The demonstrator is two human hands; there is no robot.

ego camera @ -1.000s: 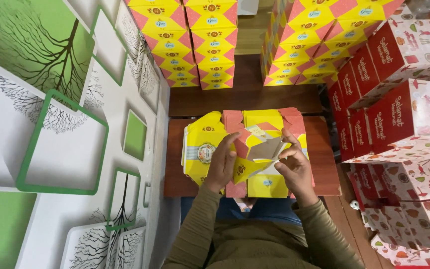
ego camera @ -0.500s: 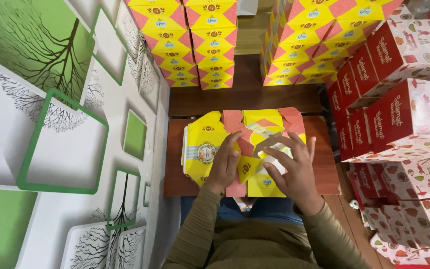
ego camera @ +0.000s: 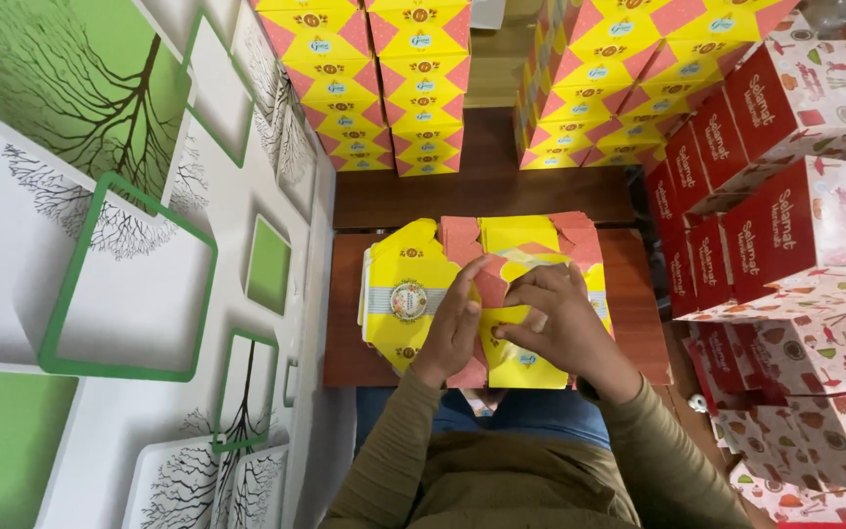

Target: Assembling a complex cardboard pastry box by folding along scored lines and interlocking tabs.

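A flat yellow and pink cardboard box blank (ego camera: pixel 511 358) lies on top of a stack of the same blanks (ego camera: pixel 405 284) on a small brown wooden table (ego camera: pixel 345 294). My left hand (ego camera: pixel 454 323) presses down on the blank's middle, fingers together. My right hand (ego camera: pixel 552 315) curls over the blank just to the right, its fingers pinching a folded yellow flap. Both hands touch near the centre of the blank. Olive sleeves cover both forearms.
Stacks of folded yellow and pink boxes (ego camera: pixel 384 88) stand beyond the table, with more of these yellow boxes (ego camera: pixel 619 88) to the right. Red and white patterned boxes (ego camera: pixel 795 225) pile up along the right side. A wall with green squares and tree drawings (ego camera: pixel 129 255) runs along the left.
My right hand spread open over the blank half a second ago and has now curled in toward my left hand, gripping a flap. My left hand has stayed put.
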